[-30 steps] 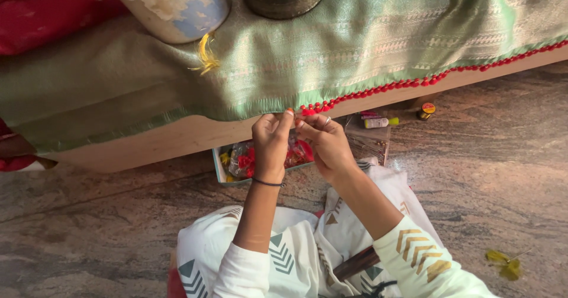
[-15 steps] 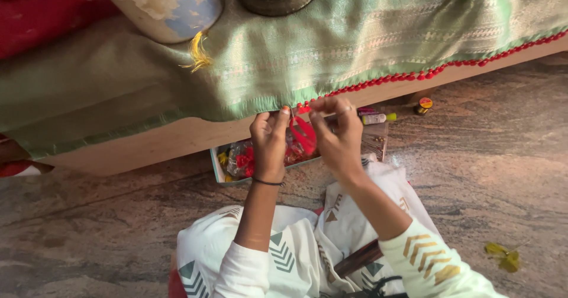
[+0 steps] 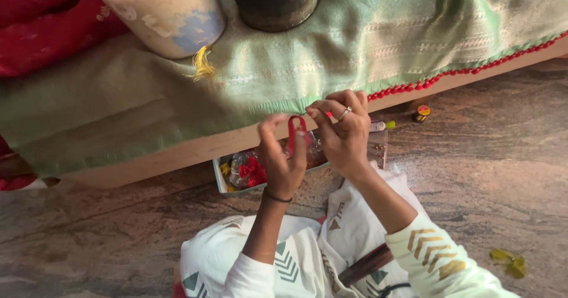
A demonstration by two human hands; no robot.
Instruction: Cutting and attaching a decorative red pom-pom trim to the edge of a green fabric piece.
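While both hands (image 3: pixel 313 141) pinch a red thread loop (image 3: pixel 294 133), a tray (image 3: pixel 220 179) holds red-filled clear packets (image 3: pixel 247 169).

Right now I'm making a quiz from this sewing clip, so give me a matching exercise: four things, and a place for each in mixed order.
Things:
1. red loop of thread
2. dark round pot
3. small tray of bits
4. yellow scrap

Places:
A. on the stone floor at lower right
B. standing on the green cloth
C. between the left hand and the right hand
D. on the floor under the cloth's edge

Pairs: 1-C, 2-B, 3-D, 4-A
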